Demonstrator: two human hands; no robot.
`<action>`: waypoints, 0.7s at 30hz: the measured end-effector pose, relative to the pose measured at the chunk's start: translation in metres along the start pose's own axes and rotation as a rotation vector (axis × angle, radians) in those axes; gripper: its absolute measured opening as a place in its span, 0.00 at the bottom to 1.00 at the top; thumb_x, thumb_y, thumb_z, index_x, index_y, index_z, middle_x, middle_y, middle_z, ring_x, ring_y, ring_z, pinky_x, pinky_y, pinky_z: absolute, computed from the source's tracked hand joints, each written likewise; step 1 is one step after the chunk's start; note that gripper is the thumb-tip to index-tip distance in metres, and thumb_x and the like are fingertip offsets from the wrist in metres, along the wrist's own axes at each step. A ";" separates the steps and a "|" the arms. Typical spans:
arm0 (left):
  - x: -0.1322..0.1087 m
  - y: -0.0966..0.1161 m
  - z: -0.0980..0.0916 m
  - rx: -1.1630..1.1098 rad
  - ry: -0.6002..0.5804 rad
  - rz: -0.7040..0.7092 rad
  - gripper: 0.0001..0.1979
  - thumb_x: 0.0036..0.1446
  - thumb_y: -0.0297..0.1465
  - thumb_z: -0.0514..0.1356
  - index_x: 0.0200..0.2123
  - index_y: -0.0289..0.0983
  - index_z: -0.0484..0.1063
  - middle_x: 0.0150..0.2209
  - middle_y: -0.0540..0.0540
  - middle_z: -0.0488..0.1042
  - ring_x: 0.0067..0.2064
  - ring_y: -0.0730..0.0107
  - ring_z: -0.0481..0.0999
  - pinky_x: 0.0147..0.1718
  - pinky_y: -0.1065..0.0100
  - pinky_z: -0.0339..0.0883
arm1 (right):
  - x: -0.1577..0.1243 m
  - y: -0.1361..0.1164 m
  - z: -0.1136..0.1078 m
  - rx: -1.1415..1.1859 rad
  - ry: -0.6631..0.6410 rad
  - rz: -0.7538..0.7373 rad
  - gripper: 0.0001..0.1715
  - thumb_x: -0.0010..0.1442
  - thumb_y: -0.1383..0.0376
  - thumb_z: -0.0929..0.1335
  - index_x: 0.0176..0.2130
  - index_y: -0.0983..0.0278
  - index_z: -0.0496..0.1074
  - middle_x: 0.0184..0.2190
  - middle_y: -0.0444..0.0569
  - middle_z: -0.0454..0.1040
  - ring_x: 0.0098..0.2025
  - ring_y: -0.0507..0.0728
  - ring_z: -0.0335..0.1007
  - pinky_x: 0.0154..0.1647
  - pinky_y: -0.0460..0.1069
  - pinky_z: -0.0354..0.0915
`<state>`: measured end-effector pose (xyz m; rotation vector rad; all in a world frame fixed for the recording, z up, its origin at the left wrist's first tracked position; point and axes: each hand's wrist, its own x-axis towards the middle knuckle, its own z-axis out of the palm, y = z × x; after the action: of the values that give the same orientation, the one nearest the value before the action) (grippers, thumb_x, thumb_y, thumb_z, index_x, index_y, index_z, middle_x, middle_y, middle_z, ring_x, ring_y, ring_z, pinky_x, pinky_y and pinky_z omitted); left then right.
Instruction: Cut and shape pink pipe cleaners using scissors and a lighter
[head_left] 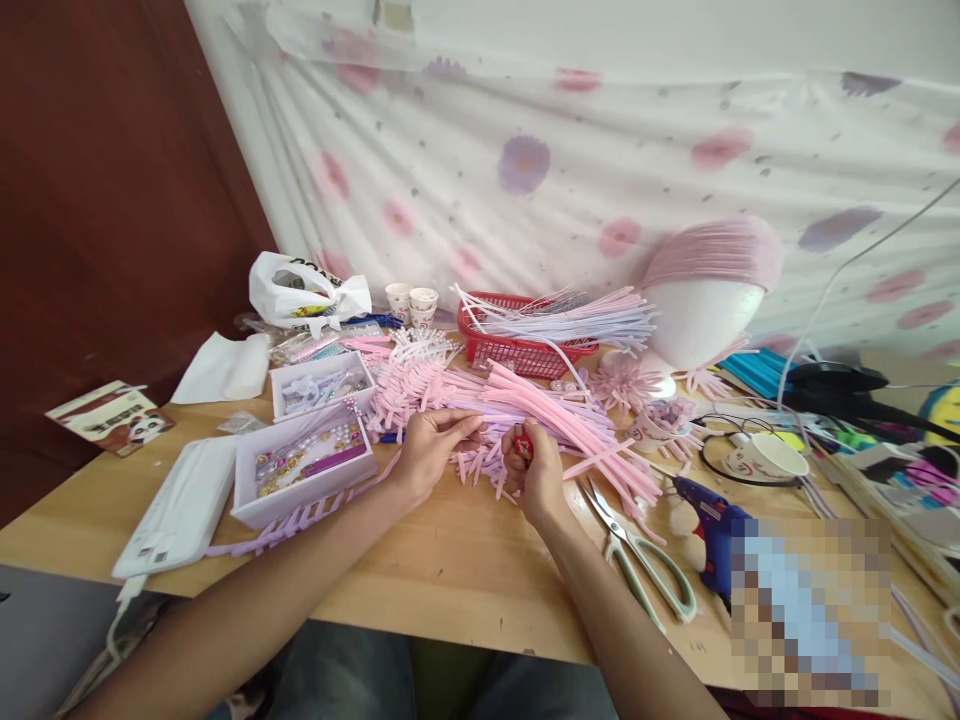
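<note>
Pinching pink stem (pixel 493 417) near frame centre: left hand (pixel 429 452). Right hand (pixel 537 470) curled round what looks like red lighter (pixel 523 446). Fluffy bundle (pixel 559 412) just beside could scorch if lit too near.

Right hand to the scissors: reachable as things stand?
Likely yes: the scissors lie close beside the right hand, with nothing visibly covering them. That hand grips a small red object, though, which may need setting down first.

The bundled pipe cleaners (pixel 551 410) are pink, the plastic basket (pixel 491 353) red. The white sheet (pixel 442 150) has a pink-and-purple floral print.
</note>
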<state>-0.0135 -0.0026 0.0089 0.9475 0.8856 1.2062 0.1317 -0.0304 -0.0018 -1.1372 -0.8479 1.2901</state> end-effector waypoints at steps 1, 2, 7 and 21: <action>0.000 0.000 0.000 -0.004 0.004 0.000 0.22 0.37 0.43 0.75 0.33 0.33 0.83 0.31 0.42 0.82 0.29 0.70 0.78 0.34 0.68 0.75 | 0.000 -0.001 0.000 -0.005 -0.005 -0.007 0.26 0.58 0.46 0.62 0.21 0.62 0.61 0.15 0.35 0.46 0.16 0.47 0.35 0.16 0.45 0.36; 0.000 0.001 0.000 -0.007 0.012 0.001 0.22 0.37 0.42 0.75 0.33 0.33 0.83 0.31 0.43 0.82 0.29 0.70 0.78 0.34 0.68 0.75 | -0.001 -0.001 0.000 -0.009 -0.010 -0.016 0.26 0.58 0.46 0.62 0.20 0.62 0.61 0.15 0.36 0.46 0.16 0.47 0.35 0.16 0.45 0.36; 0.000 0.000 0.001 -0.012 0.010 -0.002 0.21 0.37 0.42 0.76 0.32 0.33 0.82 0.31 0.42 0.82 0.29 0.71 0.78 0.34 0.68 0.75 | -0.004 -0.004 0.001 0.008 -0.045 0.032 0.20 0.56 0.52 0.61 0.21 0.62 0.61 0.16 0.36 0.45 0.17 0.47 0.34 0.17 0.44 0.35; -0.001 -0.001 0.000 -0.010 -0.011 -0.015 0.22 0.37 0.43 0.75 0.32 0.33 0.82 0.32 0.42 0.82 0.29 0.69 0.79 0.36 0.65 0.76 | -0.005 -0.007 0.002 0.027 -0.054 0.072 0.18 0.53 0.53 0.62 0.20 0.62 0.61 0.15 0.36 0.46 0.17 0.47 0.34 0.17 0.44 0.35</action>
<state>-0.0130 -0.0034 0.0085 0.9370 0.8764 1.1903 0.1309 -0.0347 0.0058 -1.1244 -0.8334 1.3936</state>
